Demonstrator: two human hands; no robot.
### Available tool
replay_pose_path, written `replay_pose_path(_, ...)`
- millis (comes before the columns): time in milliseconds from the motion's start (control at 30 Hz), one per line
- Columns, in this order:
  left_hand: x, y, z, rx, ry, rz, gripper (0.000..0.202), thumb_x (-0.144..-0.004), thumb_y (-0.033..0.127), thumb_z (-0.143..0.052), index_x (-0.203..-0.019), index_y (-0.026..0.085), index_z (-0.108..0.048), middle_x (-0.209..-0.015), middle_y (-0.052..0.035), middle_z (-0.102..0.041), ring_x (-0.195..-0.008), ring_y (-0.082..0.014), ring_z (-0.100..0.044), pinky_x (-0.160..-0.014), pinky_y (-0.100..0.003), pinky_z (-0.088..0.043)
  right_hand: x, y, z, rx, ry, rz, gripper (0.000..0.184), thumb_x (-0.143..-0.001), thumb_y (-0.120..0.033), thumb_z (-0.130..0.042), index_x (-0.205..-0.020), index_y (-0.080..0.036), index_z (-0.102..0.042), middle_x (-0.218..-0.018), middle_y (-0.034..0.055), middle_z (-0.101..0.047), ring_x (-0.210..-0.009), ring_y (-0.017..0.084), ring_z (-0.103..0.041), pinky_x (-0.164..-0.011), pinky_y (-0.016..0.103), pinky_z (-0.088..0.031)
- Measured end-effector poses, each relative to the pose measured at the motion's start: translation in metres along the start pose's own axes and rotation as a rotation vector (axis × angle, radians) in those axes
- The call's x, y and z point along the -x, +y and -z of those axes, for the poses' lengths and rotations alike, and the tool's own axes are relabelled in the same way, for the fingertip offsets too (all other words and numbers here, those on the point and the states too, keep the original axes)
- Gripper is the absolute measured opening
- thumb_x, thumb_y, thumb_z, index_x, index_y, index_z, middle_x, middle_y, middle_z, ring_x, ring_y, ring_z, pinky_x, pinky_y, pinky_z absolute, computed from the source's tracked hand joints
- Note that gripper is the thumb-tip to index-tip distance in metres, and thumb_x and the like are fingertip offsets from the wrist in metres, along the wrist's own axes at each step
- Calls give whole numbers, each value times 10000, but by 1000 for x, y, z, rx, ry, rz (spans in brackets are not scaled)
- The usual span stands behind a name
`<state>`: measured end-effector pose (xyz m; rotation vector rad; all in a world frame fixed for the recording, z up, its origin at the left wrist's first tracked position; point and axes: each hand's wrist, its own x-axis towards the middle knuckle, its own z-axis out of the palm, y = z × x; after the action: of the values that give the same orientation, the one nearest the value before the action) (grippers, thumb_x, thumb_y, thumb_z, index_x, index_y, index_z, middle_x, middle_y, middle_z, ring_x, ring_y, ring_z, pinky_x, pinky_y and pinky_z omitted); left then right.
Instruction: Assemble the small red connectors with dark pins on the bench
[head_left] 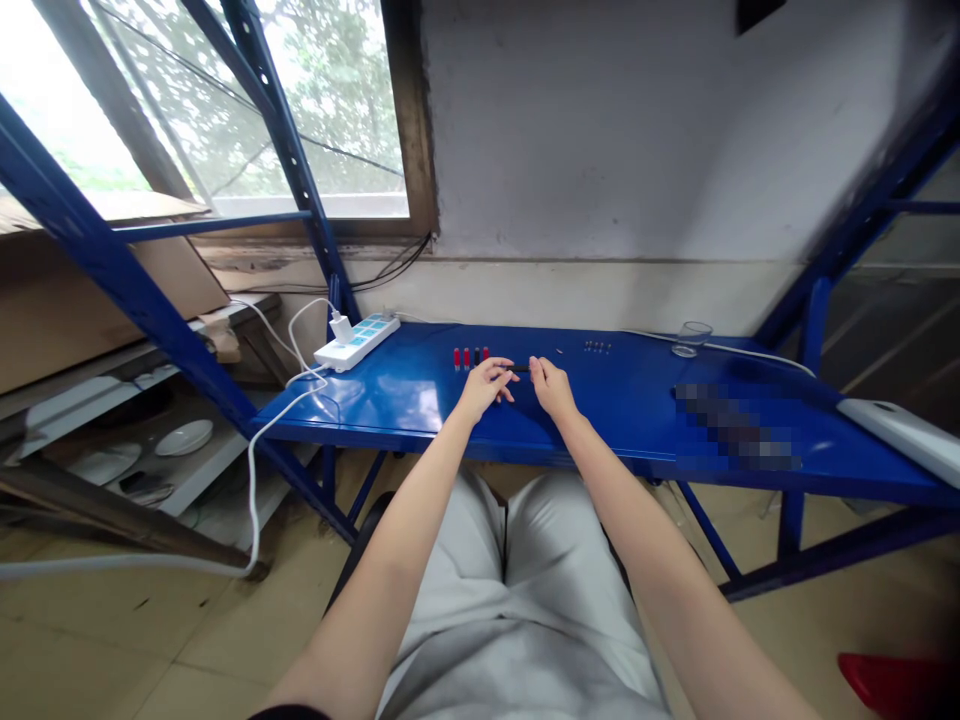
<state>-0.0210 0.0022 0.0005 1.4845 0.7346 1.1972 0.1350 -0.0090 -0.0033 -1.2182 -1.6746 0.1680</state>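
Between my two hands lies a thin black pen-like stick (519, 367), held roughly level above the blue table. The fingers of my left hand (486, 385) pinch its left end, with some fingers loosely spread. My right hand (551, 383) is closed round the right end, which the fingers hide. Just behind my left hand a row of short red and black cylinders (466, 358) stands upright on the table; they are too small to name surely. Beyond my right hand are several tiny pale pieces (598, 347) in rows, and one small sliver (559, 351) lies apart.
The blue metal table (390, 400) stands against a wall. On its left is a white power strip (358, 342) with a plug and cable. A clear glass (691, 338), a blurred-out dark object (735, 425) and a white device (904, 435) are on the right.
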Motion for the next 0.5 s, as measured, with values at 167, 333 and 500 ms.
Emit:
replay_pose_path(167,0,-1,-1,-76,14,32,285,-755,299,-581,-970,122,-519,-807,-69,-664,-448,-89,-587,-393,-166,-344,0,0,0,76,10,15,431,-890,-510,-234,-614,-223,-398,-514,1,-455,-467,130,-433,-513,245,-294)
replay_pose_path(333,-2,-2,-1,-161,59,37,212,-784,274,-539,-928,120,-520,-712,-40,-651,-423,-77,-564,-386,-163,-338,-1,-1,-1,125,12,32,426,-900,-478,-222,-617,-220,-409,-532,15,-480,-482,139,-454,-520,250,-293)
replay_pose_path(500,-2,-3,-2,-163,33,41,175,-808,320,-502,-836,148,-480,-662,-3,-612,-409,-67,-548,-376,-153,-319,-1,-2,-2,141,11,31,440,-901,-481,-213,-608,-219,-411,-529,18,-483,-486,138,-461,-528,250,-298)
